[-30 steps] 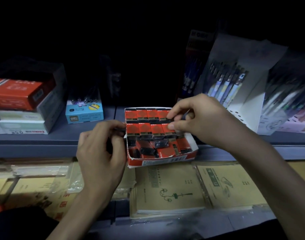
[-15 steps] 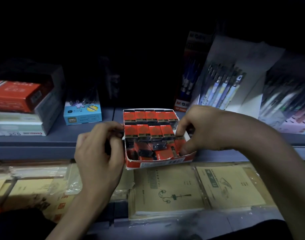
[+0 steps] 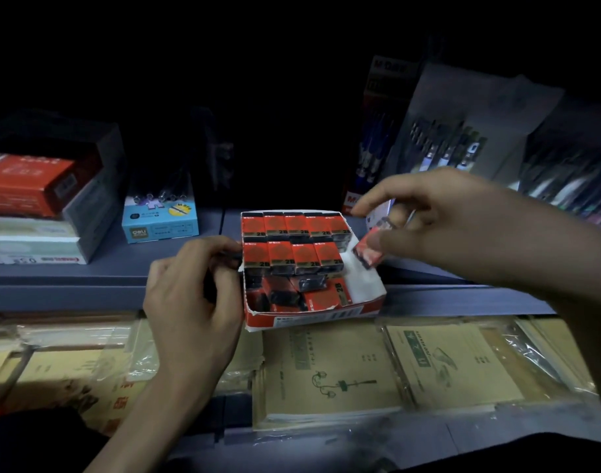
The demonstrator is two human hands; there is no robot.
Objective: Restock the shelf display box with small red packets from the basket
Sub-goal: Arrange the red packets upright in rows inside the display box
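Above the shelf (image 3: 104, 271), right hand (image 3: 462, 230) now pinches a lifted red packet (image 3: 369, 250); left hand (image 3: 193, 295) grips display box (image 3: 312, 314).

Blue box (image 3: 160, 224), stacked cartons (image 3: 29, 199) on shelf (image 3: 87, 273) left; pen packs (image 3: 462, 145) right; notebooks (image 3: 326, 370) below.

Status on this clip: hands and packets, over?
Left hand grips display box at left wall. Right hand pinches red packet over box's right edge. Second row's right end open; loose packets jumbled in front.
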